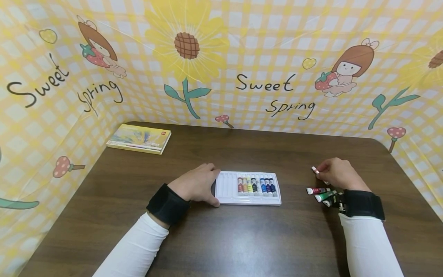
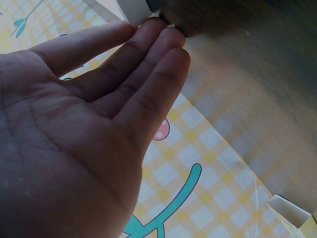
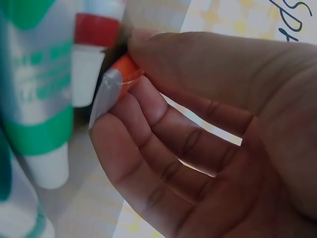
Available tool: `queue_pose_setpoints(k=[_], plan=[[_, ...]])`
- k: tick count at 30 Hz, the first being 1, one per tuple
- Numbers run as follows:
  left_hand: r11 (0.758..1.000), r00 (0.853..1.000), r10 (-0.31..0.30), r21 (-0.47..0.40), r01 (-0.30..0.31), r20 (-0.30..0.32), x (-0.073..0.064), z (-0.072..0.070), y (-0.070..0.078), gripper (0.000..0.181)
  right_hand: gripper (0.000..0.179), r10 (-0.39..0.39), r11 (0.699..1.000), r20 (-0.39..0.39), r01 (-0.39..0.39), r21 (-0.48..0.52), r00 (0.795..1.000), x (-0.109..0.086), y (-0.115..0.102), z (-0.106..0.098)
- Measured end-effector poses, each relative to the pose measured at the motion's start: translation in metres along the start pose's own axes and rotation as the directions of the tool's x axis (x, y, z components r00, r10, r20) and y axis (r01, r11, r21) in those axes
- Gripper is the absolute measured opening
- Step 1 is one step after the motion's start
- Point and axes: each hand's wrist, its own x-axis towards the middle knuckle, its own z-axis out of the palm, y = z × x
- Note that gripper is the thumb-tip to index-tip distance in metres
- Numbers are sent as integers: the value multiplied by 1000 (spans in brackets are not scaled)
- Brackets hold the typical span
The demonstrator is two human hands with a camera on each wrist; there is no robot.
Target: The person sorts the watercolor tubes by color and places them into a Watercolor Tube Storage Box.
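Observation:
A white plastic paint tray (image 1: 226, 188) lies flat on the table, its right part filled with a row of several paint tubes (image 1: 257, 185) in different colours. My left hand (image 1: 198, 184) grips the tray's left end, thumb at the near corner and fingers at the far one. In the left wrist view its fingers (image 2: 143, 94) reach the white edge, and the thumb is out of sight. Over to the right, my right hand (image 1: 339, 174) pinches an orange-and-silver paint tube (image 3: 130, 69) between thumb and fingertips. Under that hand lie a red-banded tube (image 1: 316, 191) and a green one (image 1: 324, 195).
A dark-labelled tube (image 1: 328, 201) pokes out beneath the right wrist strap. At the back left of the brown table (image 1: 221, 238) lies a flat yellow box (image 1: 140, 138). Checked yellow fabric (image 1: 249, 50) stands like walls along the table's back and sides.

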Motion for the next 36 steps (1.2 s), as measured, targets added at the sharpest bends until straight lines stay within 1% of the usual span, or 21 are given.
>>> queue_pose_setpoints(k=[10,16,20,26,33,36], plan=[[1000,1000,-2,-2,2,-2,-1,0,1,95,18,15,1000,-7,-15,15,1000,-1,-3,0],[1000,1000,3,3,-3,-3,-1,1,0,96,17,5,1000,-29,-5,5,1000,-2,-4,1],[1000,1000,6,5,-6,-4,0,1,-1,95,17,-14,1000,-50,15,3,999,0,-9,3],[1000,1000,4,4,-4,-3,0,-1,0,95,16,-68,997,-72,70,26,995,6,-32,11],[1000,1000,1,3,-1,-3,0,-1,1,95,18,-78,996,-93,82,35,993,10,-68,23],[1000,1000,-3,11,3,-7,-1,-1,1,94,18,-94,994,-102,98,42,990,10,-85,31]])
